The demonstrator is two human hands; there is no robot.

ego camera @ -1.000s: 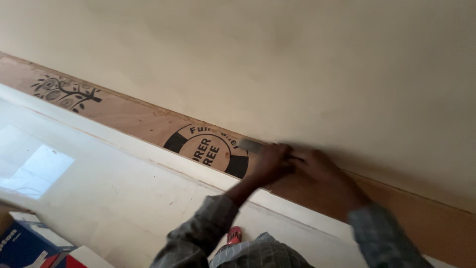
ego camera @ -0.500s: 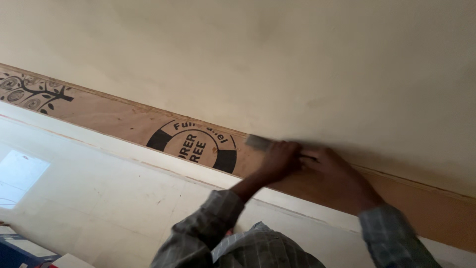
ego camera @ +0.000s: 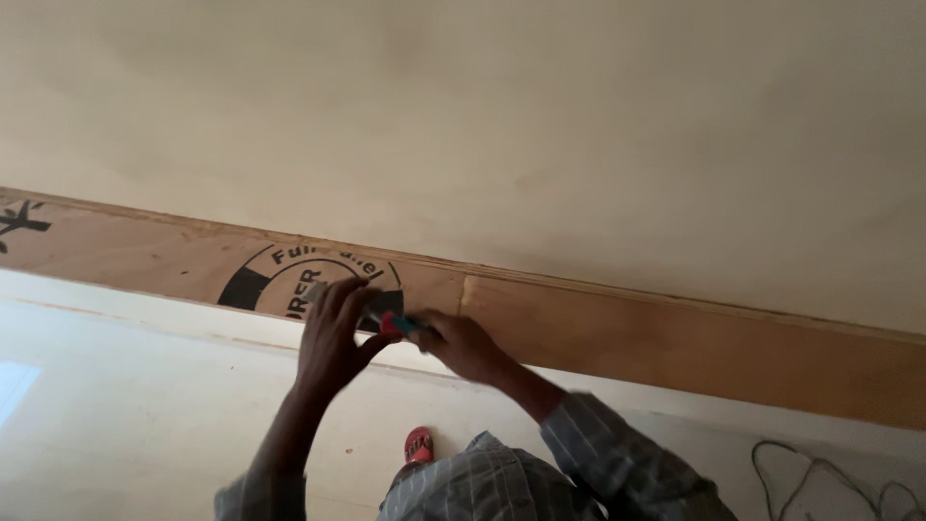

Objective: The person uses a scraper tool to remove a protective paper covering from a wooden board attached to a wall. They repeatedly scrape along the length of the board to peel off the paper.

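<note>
A long brown plywood strip [ego camera: 675,338] runs along the foot of a cream wall. It carries a round black printed mark [ego camera: 265,280]. My left hand [ego camera: 333,333] rests on the right part of that mark, fingers curled over the front end of a small tool [ego camera: 391,323] with red and teal parts. Just to the right, my right hand [ego camera: 463,342] grips the tool's handle end against the strip. The tool's tip is hidden under my left fingers. Both arms wear grey striped sleeves.
The cream wall [ego camera: 540,125] fills the upper view and a pale floor [ego camera: 125,415] lies below the strip. A foot in a red sandal [ego camera: 418,446] shows near the bottom. A thin cable [ego camera: 820,473] loops at the bottom right. A vertical seam [ego camera: 463,289] splits the strip.
My hands have moved left along the strip, from right of the round mark to over its right part. The tool's red and teal parts now show between them.
</note>
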